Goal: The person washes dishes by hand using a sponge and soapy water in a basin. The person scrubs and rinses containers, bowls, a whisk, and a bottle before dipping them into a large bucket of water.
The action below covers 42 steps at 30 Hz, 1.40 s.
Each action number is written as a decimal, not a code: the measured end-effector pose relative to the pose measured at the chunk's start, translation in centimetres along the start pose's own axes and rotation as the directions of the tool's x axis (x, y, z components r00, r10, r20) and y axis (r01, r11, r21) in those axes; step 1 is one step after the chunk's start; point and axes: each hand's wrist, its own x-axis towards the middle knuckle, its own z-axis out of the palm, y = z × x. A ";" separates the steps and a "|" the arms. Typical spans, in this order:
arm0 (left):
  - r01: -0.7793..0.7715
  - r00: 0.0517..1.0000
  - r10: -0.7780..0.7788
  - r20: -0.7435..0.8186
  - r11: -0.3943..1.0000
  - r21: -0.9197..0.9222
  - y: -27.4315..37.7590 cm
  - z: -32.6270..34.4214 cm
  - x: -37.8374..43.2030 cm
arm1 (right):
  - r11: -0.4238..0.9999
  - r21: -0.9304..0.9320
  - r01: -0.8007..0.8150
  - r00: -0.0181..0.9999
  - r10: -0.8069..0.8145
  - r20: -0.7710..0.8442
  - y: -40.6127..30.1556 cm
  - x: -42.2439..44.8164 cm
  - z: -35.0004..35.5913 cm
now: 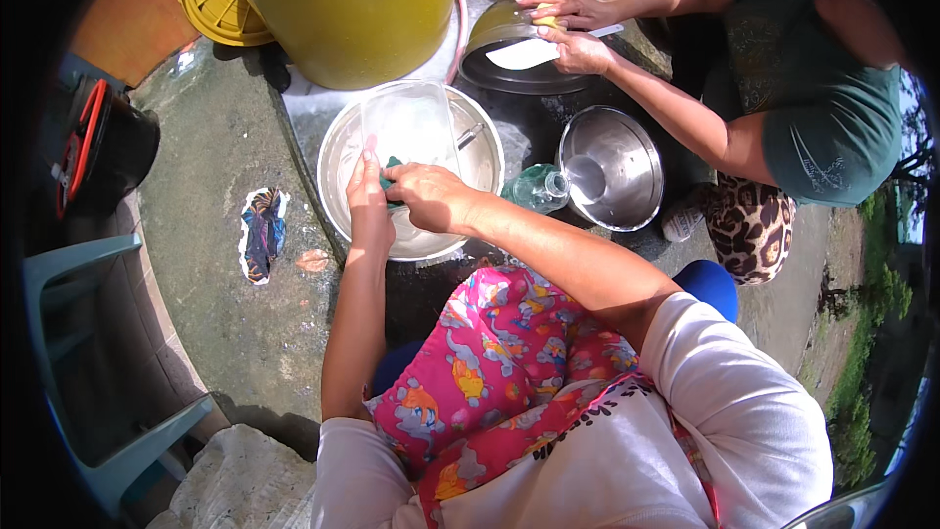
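Note:
My left hand [369, 191] grips the lower left edge of a clear plastic container [407, 121], tilted over a wide white-rimmed basin [485, 162]. Fingers of my right hand [433, 195] are closed on a green scouring pad [391, 180], close to my left hand and the container's lower edge. A metal utensil handle [470, 136] shows inside the basin. Just right of the basin lies a clear greenish bottle [536, 187], its mouth towards a stainless steel bowl [617, 169].
A co-worker's hands [569, 29] hold a yellow sponge and a white flat utensil [523, 54] at a large dark pot [499, 29]. Behind the basin stands a big yellow plastic barrel [352, 7]. A patterned cloth [262, 235] lies on the concrete, left of the basin.

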 end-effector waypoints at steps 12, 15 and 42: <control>0.087 0.994 -0.080 -0.068 0.991 0.106 1.6 0.5 -1.3 | 0.888 -0.408 -0.210 0.974 0.227 -0.009 0.9 -0.2 -0.9; 0.074 0.997 -0.074 0.001 0.996 0.055 1.6 -0.2 -0.9 | 0.988 0.025 -0.153 0.988 0.153 -0.011 -1.3 -1.5 -0.2; 0.140 0.989 -0.126 0.072 0.959 -0.247 1.4 -0.4 -0.1 | 0.983 0.184 -0.015 0.906 0.091 -0.414 0.0 3.9 2.3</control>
